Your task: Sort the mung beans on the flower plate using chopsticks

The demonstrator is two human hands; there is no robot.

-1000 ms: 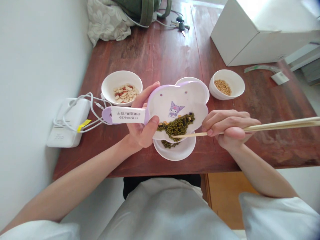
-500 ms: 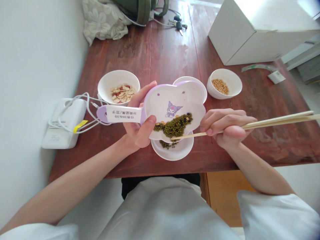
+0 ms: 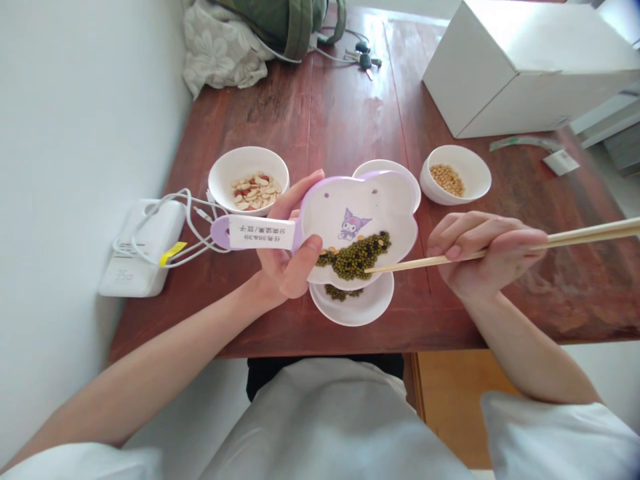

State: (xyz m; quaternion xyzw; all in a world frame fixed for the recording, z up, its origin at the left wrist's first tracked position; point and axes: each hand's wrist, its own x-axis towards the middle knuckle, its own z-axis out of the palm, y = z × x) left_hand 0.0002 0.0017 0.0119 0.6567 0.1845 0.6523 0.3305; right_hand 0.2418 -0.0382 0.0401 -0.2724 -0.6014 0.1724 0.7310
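Observation:
My left hand (image 3: 293,257) is closed on a purple-rimmed, cloud-shaped bowl (image 3: 320,212) with a labelled handle, its thumb over the near edge. Inside lie green mung beans (image 3: 356,261) mixed with some dark and yellow beans, heaped along the near side. In my closed right hand (image 3: 483,250) are wooden chopsticks (image 3: 575,238), their tips touching the mung beans. Below the cloud-shaped bowl stands a white bowl (image 3: 360,313), partly covered, with more mung beans (image 3: 341,292) in it. Another white bowl (image 3: 397,168) shows behind; its contents are hidden.
A bowl (image 3: 220,177) of sliced nuts stands left, a bowl (image 3: 477,179) of yellow beans right. A white power bank (image 3: 143,257) with coiled cable lies by the wall. Farther back are a white box (image 3: 480,87), keys (image 3: 366,61) and a green bag (image 3: 275,23).
The whole view has shifted slightly, so things appear a little farther right. My right hand has moved right and turned, and the chopstick tips have shifted a little on the mung beans.

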